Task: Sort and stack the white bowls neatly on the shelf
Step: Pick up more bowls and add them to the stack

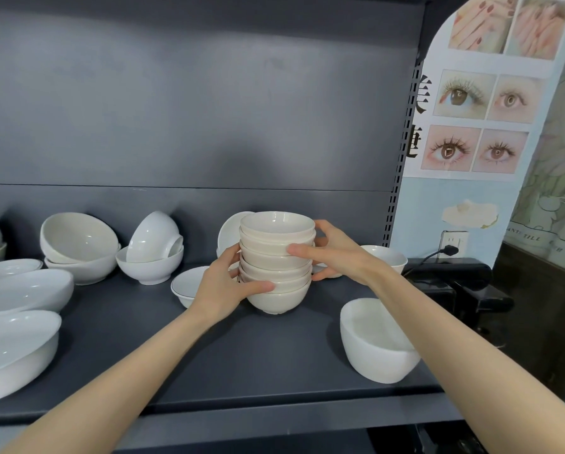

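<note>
A stack of several small cream-white bowls (277, 257) stands on the dark grey shelf (228, 355), right of centre. My left hand (225, 286) grips the lower bowls of the stack from the left, thumb across the front. My right hand (337, 253) grips the upper bowls from the right, thumb on the front rim. A rimmed white bowl (186, 285) lies partly hidden behind my left hand. Another bowl (230, 229) leans behind the stack.
Left of the stack sit a tipped bowl in a bowl (151, 253), two nested larger bowls (78, 247) and oval dishes (19, 296). A large bowl (376, 342) stands near the front right edge and a bowl (387, 257) at the back right. A poster wall (471, 109) lies right.
</note>
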Tool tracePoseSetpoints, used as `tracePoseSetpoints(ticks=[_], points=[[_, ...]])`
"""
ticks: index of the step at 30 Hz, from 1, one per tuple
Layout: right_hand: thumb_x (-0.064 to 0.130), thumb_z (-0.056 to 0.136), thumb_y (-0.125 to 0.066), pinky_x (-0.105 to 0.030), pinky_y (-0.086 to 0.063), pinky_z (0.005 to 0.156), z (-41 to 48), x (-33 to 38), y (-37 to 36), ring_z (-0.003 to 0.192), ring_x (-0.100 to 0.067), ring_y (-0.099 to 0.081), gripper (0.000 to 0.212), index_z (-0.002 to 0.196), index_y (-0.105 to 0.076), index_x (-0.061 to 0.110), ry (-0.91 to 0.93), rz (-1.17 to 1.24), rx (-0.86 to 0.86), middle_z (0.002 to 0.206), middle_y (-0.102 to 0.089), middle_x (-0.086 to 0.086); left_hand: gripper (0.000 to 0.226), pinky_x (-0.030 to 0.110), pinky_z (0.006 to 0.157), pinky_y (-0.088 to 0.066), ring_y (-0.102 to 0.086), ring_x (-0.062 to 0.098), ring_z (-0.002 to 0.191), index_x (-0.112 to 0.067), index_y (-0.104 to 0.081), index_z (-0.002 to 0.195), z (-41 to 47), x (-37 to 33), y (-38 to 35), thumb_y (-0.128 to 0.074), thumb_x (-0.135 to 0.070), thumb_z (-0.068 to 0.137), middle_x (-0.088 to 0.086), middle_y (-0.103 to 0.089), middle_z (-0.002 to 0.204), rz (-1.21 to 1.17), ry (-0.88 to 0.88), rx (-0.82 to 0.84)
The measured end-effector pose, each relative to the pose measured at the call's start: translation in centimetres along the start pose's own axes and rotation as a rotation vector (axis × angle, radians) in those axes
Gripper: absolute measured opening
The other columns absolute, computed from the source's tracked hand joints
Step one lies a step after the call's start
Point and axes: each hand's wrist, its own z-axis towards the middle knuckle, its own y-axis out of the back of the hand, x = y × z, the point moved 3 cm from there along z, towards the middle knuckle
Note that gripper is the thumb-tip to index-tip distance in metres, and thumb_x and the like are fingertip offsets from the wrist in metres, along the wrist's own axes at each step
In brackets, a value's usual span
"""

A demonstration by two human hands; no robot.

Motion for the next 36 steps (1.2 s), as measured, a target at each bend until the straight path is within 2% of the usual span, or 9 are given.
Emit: tracePoseSetpoints(ticks=[3, 8, 13, 17, 21, 26, 31, 33, 36], points=[[0.032, 0.083, -0.073, -0.036, -0.058, 0.083, -0.2, 0.2, -0.3, 0.105, -0.011, -0.063, 0.067, 0.139, -0.036, 0.026, -0.007, -0.006, -0.001, 0.121, -0.061, 0.001, 0.082, -0.001, 0.069, -0.042, -0.055, -0.021, 0.091, -0.023, -0.046, 0.134, -0.2, -0.2, 0.2, -0.087, -0.009, 0.065, -0.024, -0.055, 0.111, 0.029, 0.010, 0.003], [0.034, 0.085, -0.071, -0.043, -0.054, 0.093, -0.4, 0.3, -0.3, 0.113, -0.017, -0.060, 0.070, 0.143, -0.033, 0.027, -0.012, -0.018, 0.013, 0.126, -0.060, 0.000, 0.073, 0.004, 0.069, -0.040, -0.053, 0.005, 0.101, -0.022, -0.048, 0.132, -0.9, -0.8, 0.3, -0.085, -0.020, 0.069, -0.022, -0.055, 0.109, 0.154, 0.015, -0.023], [0.043, 0.081, -0.073, -0.050, -0.051, 0.087, -0.9, 0.1, 0.3, 0.086, -0.022, -0.054, 0.076, 0.144, -0.033, 0.029, 0.004, -0.194, 0.025, 0.096, -0.060, -0.005, 0.058, 0.018, 0.079, -0.040, -0.055, 0.012, 0.099, -0.014, -0.054, 0.127, -2.1, -0.9, 0.4, -0.080, -0.022, 0.075, -0.007, -0.054, 0.118, 0.285, -0.014, -0.093], [0.049, 0.081, -0.070, -0.031, -0.041, 0.101, -2.3, 0.0, 2.5, 0.126, -0.019, -0.050, 0.077, 0.144, -0.039, 0.018, 0.014, -0.451, -0.068, 0.138, -0.053, -0.008, 0.027, 0.027, 0.075, -0.047, -0.060, 0.014, 0.087, -0.015, -0.058, 0.102, -3.5, -1.6, 0.2, -0.074, -0.020, 0.081, -0.001, -0.058, 0.107, 0.360, -0.062, -0.181], [0.047, 0.083, -0.069, -0.024, -0.037, 0.091, -4.7, -0.6, 5.3, 0.114, -0.015, -0.054, 0.058, 0.131, -0.055, 0.017, 0.024, -0.541, -0.118, 0.131, -0.058, -0.003, 0.017, 0.017, 0.069, -0.044, -0.061, 0.010, 0.082, -0.015, -0.061, 0.093, -5.4, -2.9, -2.5, -0.073, -0.021, 0.082, -0.004, -0.064, 0.091, 0.309, -0.099, -0.106], [0.045, 0.082, -0.071, -0.023, -0.039, 0.090, -8.9, -3.3, 7.8, 0.109, -0.011, -0.056, 0.051, 0.123, -0.059, 0.017, -0.006, -0.432, -0.155, 0.118, -0.059, 0.007, 0.040, 0.012, 0.074, -0.043, -0.059, -0.001, 0.095, -0.025, -0.060, 0.109, -8.1, -2.8, -7.4, -0.075, -0.042, 0.076, -0.010, -0.063, 0.104, 0.188, 0.045, 0.138], [0.064, 0.068, -0.073, -0.040, -0.045, 0.104, -12.0, -6.8, 8.4, 0.115, -0.012, -0.059, 0.076, 0.130, -0.054, 0.024, -0.029, -0.242, -0.110, 0.120, -0.065, 0.006, 0.078, 0.019, 0.093, -0.043, -0.052, 0.000, 0.116, -0.022, -0.042, 0.137, -9.6, -2.2, -10.0, -0.079, -0.046, 0.071, -0.011, -0.052, 0.129, 0.138, 0.144, 0.286], [0.070, 0.062, -0.072, -0.042, -0.046, 0.104, -12.6, -7.9, 8.0, 0.116, -0.012, -0.058, 0.085, 0.132, -0.051, 0.027, -0.033, -0.178, -0.076, 0.122, -0.065, 0.007, 0.099, 0.020, 0.098, -0.040, -0.049, 0.002, 0.121, -0.023, -0.037, 0.140, -9.8, -2.3, -10.6, -0.081, -0.056, 0.058, -0.013, -0.050, 0.132, 0.185, 0.175, 0.352], [0.048, 0.079, -0.069, -0.032, -0.049, 0.099, -13.1, -9.1, 6.8, 0.118, -0.011, -0.055, 0.067, 0.137, -0.047, 0.022, -0.020, -0.055, -0.050, 0.132, -0.058, 0.002, 0.101, 0.022, 0.102, -0.038, -0.049, -0.002, 0.120, -0.027, -0.043, 0.135, -10.1, -2.5, -11.6, -0.079, -0.062, 0.047, -0.021, -0.054, 0.128, 0.260, 0.179, 0.396]])
